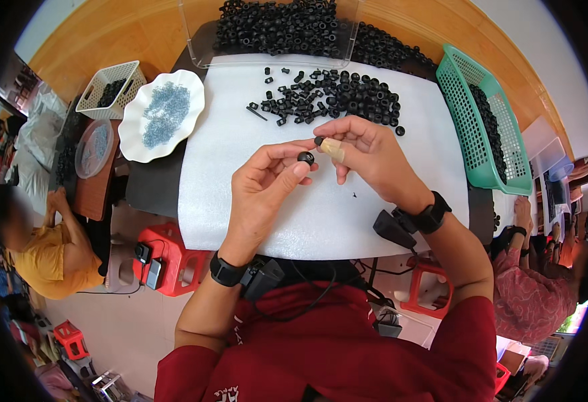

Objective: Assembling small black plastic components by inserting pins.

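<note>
Two hands meet above the middle of the white foam mat [253, 201] that covers the counter, and I read the whole layout as a supply fanned around that spot. At the far edge a clear plastic bin [203, 53] brims with black rubber rings, and a green plastic basket [501, 177] on the right carries more of them. On the far left a white scalloped plate [133, 144] spreads tiny blue-grey parts thin, probably so single ones can be picked out, with a small white basket [116, 74] just beyond it. A loose heap of black rings [341, 97] lies on the mat just beyond the hands, within easy reach.

My left hand [267, 191] keeps its fingers closed on one black ring [305, 158], pinched between thumb and forefinger and held clear above the mat. My right hand [367, 157], a tan bandage wrapped on one finger, pinches a small black piece [318, 141] at its fingertips, just above and right of the ring, almost touching it. Whether the two parts already touch I cannot tell.
</note>
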A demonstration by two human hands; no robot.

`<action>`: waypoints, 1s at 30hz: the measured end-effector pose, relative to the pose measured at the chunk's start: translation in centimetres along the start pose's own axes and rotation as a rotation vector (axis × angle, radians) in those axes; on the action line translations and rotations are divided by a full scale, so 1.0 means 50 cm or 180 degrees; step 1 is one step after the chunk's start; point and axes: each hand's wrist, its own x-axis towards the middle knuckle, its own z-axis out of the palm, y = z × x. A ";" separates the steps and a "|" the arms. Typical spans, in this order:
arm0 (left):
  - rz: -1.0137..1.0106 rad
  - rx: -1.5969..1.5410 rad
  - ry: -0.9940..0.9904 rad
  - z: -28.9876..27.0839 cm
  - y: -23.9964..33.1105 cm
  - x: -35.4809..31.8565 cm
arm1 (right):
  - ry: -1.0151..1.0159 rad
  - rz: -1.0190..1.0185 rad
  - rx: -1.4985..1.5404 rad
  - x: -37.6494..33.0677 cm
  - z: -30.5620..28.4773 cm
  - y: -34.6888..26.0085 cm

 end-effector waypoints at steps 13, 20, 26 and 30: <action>0.0205 0.0325 -0.0029 0.004 -0.011 0.000 | 0.0299 -0.0104 -0.0442 -0.004 0.012 0.008; 0.0019 0.0231 -0.0100 0.001 -0.007 0.000 | 0.0288 -0.0395 -0.1314 -0.005 0.009 0.008; -0.0046 0.0169 -0.0066 0.003 0.004 0.001 | 0.0082 0.0261 -0.0217 -0.001 -0.009 -0.012; -0.0084 0.0081 -0.0106 0.001 0.005 0.000 | 0.0020 0.0331 0.0042 -0.001 -0.012 -0.007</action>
